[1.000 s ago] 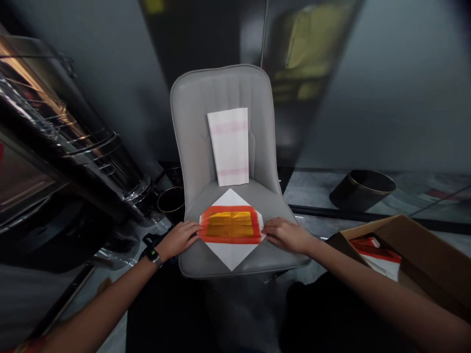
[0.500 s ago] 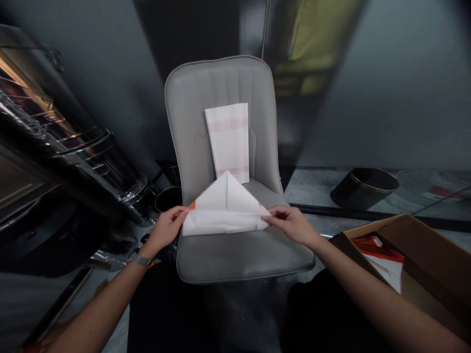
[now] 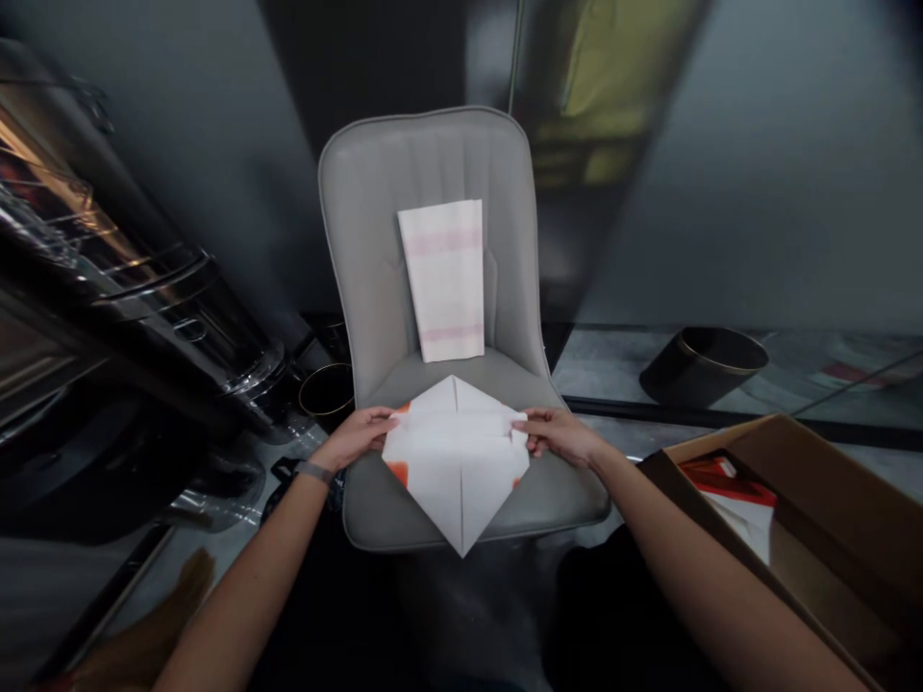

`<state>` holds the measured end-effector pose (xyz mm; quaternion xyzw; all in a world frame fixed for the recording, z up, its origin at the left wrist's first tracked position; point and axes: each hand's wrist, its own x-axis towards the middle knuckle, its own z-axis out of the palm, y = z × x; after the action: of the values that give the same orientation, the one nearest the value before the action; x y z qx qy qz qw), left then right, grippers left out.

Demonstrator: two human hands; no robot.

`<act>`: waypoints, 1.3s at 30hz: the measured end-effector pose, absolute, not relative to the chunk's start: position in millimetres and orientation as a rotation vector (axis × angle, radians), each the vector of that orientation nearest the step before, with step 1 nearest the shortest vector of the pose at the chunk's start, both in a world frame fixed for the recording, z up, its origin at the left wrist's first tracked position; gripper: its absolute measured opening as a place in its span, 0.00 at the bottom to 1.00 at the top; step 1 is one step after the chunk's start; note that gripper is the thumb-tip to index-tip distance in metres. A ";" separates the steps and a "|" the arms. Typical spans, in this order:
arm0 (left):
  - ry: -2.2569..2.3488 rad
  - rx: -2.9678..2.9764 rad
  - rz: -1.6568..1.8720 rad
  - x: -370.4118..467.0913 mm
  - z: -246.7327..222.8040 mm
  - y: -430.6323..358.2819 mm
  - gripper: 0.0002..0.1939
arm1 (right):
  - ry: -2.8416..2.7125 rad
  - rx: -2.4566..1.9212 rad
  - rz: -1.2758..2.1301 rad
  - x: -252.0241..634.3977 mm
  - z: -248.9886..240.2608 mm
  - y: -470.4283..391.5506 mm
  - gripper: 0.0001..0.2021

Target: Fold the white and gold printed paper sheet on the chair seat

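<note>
A folded white paper (image 3: pixel 458 461) with orange patches lies over the seat of a grey chair (image 3: pixel 433 144). It is diamond-shaped, with a crease down the middle and its lower point at the seat's front edge. My left hand (image 3: pixel 361 434) pinches its left edge, and my right hand (image 3: pixel 559 435) pinches its right edge. Behind it, a flat folded white sheet (image 3: pixel 447 279) with pale pink bands leans against the backrest, touched by neither hand.
At the lower right is an open cardboard box (image 3: pixel 829 481) holding a red and white item (image 3: pixel 735 500). Black bins stand right (image 3: pixel 703 370) and left (image 3: pixel 326 389) of the chair. A shiny dark cylindrical object (image 3: pixel 194 288) fills the left side.
The paper has opened from a triangle with a bottom band into a diamond whose lower point extends toward me. Both hands still grip its sides and are slightly closer together.
</note>
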<state>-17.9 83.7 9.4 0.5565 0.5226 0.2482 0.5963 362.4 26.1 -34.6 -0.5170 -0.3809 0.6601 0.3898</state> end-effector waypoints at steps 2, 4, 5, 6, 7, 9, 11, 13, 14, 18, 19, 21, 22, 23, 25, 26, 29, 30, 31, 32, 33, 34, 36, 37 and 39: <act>1.277 1.404 0.589 -19.1 -3.0 84.0 0.25 | -1.047 -1.305 1.671 363.7 -38.0 23.2 0.25; 1.289 1.458 0.612 -20.4 -8.5 84.4 0.25 | -1.146 -1.343 1.632 363.3 -38.0 22.9 0.26; 1.277 1.471 0.624 -21.3 -9.3 84.5 0.25 | -1.190 -1.376 1.600 362.2 -37.7 23.4 0.26; 1.262 1.490 0.630 -22.3 -9.5 84.5 0.25 | -1.227 -1.415 1.567 360.6 -37.5 24.2 0.26; 1.246 1.511 0.634 -23.5 -9.5 84.5 0.25 | -1.263 -1.455 1.531 358.7 -37.6 24.9 0.25; 1.215 1.543 0.638 -26.3 -10.5 84.4 0.26 | -1.327 -1.527 1.465 354.2 -38.6 26.2 0.25; 1.190 1.563 0.632 -28.8 -13.5 84.4 0.27 | -1.374 -1.566 1.394 349.9 -41.0 27.0 0.24; 1.176 1.588 0.621 -30.4 -17.1 84.3 0.27 | -1.412 -1.558 1.309 346.9 -44.3 27.6 0.21; 1.172 1.606 0.612 -30.9 -18.5 84.0 0.26 | -1.432 -1.548 1.270 346.2 -46.1 27.9 0.20; 1.142 1.679 0.557 -29.8 -16.6 79.8 0.24 | -1.505 -1.496 1.210 348.6 -53.1 26.6 0.18; 1.141 1.705 0.541 -29.0 -14.4 77.8 0.23 | -1.521 -1.477 1.204 350.0 -54.4 25.5 0.17; 1.165 1.791 0.502 -27.2 -8.8 73.3 0.19 | -1.547 -1.449 1.191 352.6 -56.1 22.2 0.16; 1.183 1.843 0.475 -26.3 -5.9 70.9 0.17 | -1.556 -1.445 1.184 353.5 -56.4 20.2 0.16; 1.196 1.892 0.445 -25.5 -3.2 68.6 0.15 | -1.563 -1.445 1.175 354.0 -56.3 18.1 0.15; 1.217 1.962 0.405 -24.2 1.3 64.2 0.13 | -1.577 -1.453 1.149 353.8 -55.1 14.0 0.13; 1.228 1.986 0.399 -23.7 3.0 62.1 0.12 | -1.586 -1.458 1.131 353.3 -54.3 12.0 0.12; 1.280 2.058 0.424 -23.4 5.8 56.1 0.17 | -1.597 -1.465 1.118 351.4 -51.6 7.1 0.12; 1.291 2.074 0.434 -23.6 6.0 54.2 0.19 | -1.594 -1.473 1.125 351.0 -50.8 5.8 0.12; 1.298 2.081 0.442 -23.9 5.8 52.4 0.20 | -1.590 -1.484 1.131 350.8 -50.1 4.8 0.13; 1.304 2.080 0.450 -24.5 5.3 50.9 0.21 | -1.585 -1.499 1.136 350.7 -49.3 4.0 0.14; 1.308 2.072 0.454 -25.2 4.4 49.7 0.21 | -1.579 -1.514 1.140 350.8 -48.5 3.4 0.15; 1.312 2.058 0.457 -26.1 3.3 49.0 0.21 | -1.574 -1.525 1.144 350.9 -47.6 3.1 0.15; 1.306 2.017 0.452 -28.2 1.0 48.8 0.20 | -1.569 -1.535 1.160 350.9 -45.4 3.1 0.16; 1.294 1.990 0.453 -29.4 0.1 49.2 0.19 | -1.567 -1.539 1.168 350.9 -44.2 3.3 0.15; 1.256 1.921 0.467 -31.8 -0.8 50.7 0.18 | -1.564 -1.547 1.182 350.5 -41.8 4.0 0.15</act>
<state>-31.8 50.7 -0.8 0.7555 0.4939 0.1835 0.3895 350.5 4.0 -41.8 -0.5878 -0.5940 0.4488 0.3166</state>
